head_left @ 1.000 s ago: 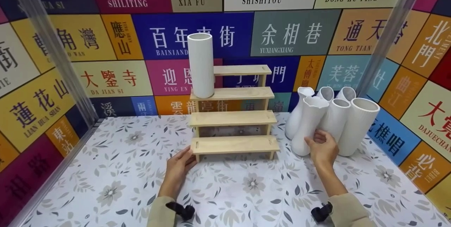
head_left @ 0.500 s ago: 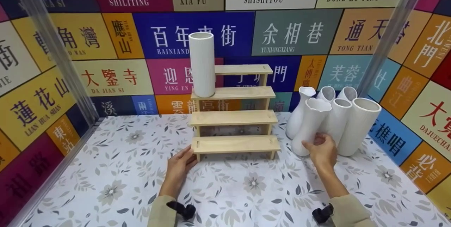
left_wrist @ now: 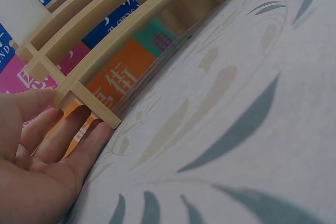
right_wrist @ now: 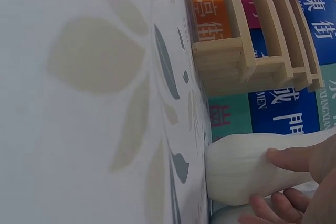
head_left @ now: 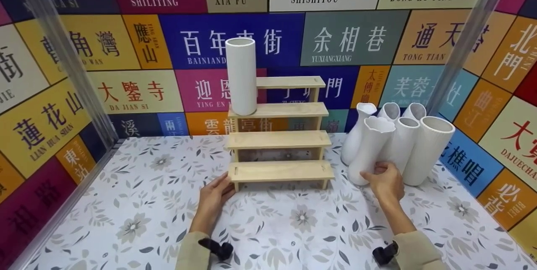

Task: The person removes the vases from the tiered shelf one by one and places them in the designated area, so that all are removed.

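Note:
A tiered wooden stand [head_left: 280,171] stands mid-table with several steps. My left hand [head_left: 212,201] holds its front left corner; in the left wrist view the thumb [left_wrist: 37,100] touches the shelf end and the fingers [left_wrist: 92,148] lie by the leg. My right hand [head_left: 387,182] grips the lower part of a white wavy-rimmed vase [head_left: 373,148], which stands upright at the front of a cluster. The right wrist view has the thumb [right_wrist: 289,158] on the vase's side and fingertips [right_wrist: 265,211] on the other. A tall white cylindrical vase [head_left: 241,77] stands at the left end of an upper step.
Right beside the gripped vase stand other white vases: another wavy-rimmed one [head_left: 354,140], a wide cylinder [head_left: 430,152], a narrower one [head_left: 406,124] and slanted-mouth ones [head_left: 416,110] behind. A floral cloth [head_left: 302,219] covers the table. Printed sign panels [head_left: 352,37] and clear posts [head_left: 465,39] enclose it.
Both hands stay almost where they were. The right hand's fingers have slid slightly lower on the wavy-rimmed vase; the vases and stand have not moved, and the head view shifts a little.

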### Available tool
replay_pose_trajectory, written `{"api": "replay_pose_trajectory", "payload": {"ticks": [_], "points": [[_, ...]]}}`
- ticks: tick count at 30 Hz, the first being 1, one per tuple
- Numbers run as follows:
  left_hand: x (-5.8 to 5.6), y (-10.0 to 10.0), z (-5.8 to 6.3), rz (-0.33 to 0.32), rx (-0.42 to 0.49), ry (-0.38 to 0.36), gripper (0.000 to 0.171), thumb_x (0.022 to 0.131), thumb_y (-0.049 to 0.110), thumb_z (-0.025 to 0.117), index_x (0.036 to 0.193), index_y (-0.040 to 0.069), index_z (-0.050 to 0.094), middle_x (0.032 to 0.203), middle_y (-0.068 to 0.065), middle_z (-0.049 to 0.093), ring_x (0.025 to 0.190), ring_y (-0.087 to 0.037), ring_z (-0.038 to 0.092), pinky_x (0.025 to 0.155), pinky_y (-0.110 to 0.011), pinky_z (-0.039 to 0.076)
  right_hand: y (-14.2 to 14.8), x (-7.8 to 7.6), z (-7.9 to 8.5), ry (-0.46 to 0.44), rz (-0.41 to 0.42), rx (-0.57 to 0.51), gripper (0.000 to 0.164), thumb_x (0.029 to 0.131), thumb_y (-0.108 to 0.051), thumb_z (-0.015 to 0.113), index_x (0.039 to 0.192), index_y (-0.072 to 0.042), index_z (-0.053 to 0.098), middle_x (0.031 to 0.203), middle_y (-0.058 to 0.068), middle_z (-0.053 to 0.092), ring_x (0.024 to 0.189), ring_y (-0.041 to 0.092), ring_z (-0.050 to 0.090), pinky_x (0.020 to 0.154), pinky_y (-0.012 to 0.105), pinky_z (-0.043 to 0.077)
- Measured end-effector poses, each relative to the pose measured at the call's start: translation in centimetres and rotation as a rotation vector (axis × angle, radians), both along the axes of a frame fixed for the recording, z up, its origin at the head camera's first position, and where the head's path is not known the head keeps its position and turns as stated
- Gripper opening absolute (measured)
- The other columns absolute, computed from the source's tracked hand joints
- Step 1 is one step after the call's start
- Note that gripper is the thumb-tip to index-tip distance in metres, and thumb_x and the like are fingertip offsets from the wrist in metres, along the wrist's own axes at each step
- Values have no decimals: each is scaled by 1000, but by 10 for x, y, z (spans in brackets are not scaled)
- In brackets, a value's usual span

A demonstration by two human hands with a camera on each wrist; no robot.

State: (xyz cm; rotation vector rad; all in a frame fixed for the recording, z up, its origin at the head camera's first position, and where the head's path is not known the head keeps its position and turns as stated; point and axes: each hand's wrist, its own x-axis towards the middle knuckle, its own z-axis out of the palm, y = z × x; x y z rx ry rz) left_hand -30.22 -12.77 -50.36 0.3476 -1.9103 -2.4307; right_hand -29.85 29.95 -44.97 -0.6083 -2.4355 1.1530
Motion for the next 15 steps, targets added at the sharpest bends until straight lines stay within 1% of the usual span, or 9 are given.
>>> {"api": "replay_pose_trajectory", "payload": {"ticks": [4,9,12,15], "points": [[0,0,1,-3,11,7,48,101,20,61,145,2,50,143,-26,55,120,-31,64,105,-37,55,1,0,0,6,-6,-4,46,81,-26,82,119,-6,64,118,18,70,107,36,63,76,46,47],[0,0,0,-3,24,19,48,101,19,61,144,1,51,140,-27,57,117,-29,66,102,-34,57,2,0,0,12,-20,-9,45,81,-26,82,117,-6,65,116,18,71,107,36,64,74,44,46],[0,0,0,-3,27,28,48,102,18,60,144,-2,50,138,-29,57,121,-33,65,102,-35,57,2,1,0,14,-21,-4,44,80,-27,82,115,-6,66,114,18,72,106,35,65,72,42,46],[0,1,-1,-1,14,12,48,102,19,60,144,-1,50,139,-29,57,125,-35,62,103,-35,57,2,2,1,13,-21,-10,42,81,-27,82,114,-6,67,114,18,72,105,35,65,72,40,45]]}}
